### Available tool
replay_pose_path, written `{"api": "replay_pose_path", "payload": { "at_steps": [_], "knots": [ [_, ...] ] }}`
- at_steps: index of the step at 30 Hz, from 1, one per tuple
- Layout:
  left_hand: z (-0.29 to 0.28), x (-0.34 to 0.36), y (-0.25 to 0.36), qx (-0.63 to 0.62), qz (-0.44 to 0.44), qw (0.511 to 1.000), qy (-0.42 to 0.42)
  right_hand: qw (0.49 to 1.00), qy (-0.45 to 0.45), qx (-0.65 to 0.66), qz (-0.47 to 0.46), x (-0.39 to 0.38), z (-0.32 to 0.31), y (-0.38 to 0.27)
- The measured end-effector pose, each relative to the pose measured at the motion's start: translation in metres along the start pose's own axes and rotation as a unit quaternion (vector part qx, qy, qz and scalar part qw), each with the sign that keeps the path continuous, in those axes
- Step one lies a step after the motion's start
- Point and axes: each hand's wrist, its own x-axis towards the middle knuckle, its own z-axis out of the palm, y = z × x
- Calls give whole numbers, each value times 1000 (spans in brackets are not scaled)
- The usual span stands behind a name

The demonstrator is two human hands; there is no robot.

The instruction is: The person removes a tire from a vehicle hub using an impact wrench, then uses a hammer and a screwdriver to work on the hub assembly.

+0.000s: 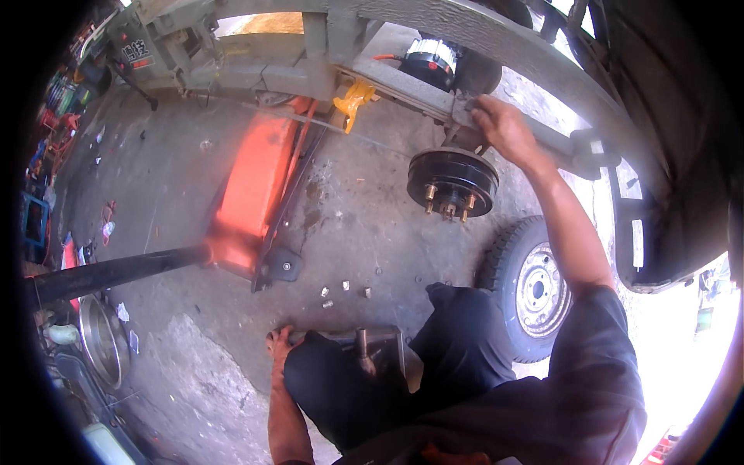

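My right hand (500, 128) is raised with fingers curled on a grey metal bracket (463, 107) at the axle beam, just above a black brake drum (446, 174) with brass-coloured studs. My left hand (280, 341) is low beside my left knee, its fingers closed on the edge of a metal tray (387, 337), partly hidden by my leg. A socket-like metal cylinder (362, 341) stands at that tray. Several small nuts (345, 286) lie on the concrete floor ahead of my knees. A yellow metal piece (353, 101) hangs on the beam left of my right hand.
An orange floor jack (252, 178) with a long black handle (116, 269) lies to the left. A wheel (527, 287) stands by my right knee. Grey vehicle frame rails (496, 39) cross overhead. A steel basin (103, 341) and assorted clutter line the left edge.
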Motion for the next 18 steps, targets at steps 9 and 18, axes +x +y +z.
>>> {"api": "replay_pose_path", "payload": {
  "at_steps": [9, 18],
  "knots": [
    [1, 2, 0, 16, 5, 1000, 7, 999, -44, -22, 10, 1, -3, -8],
    [20, 20, -9, -21, 54, 998, 17, 999, 5, -3, 34, -4, 0, 6]
  ]
}}
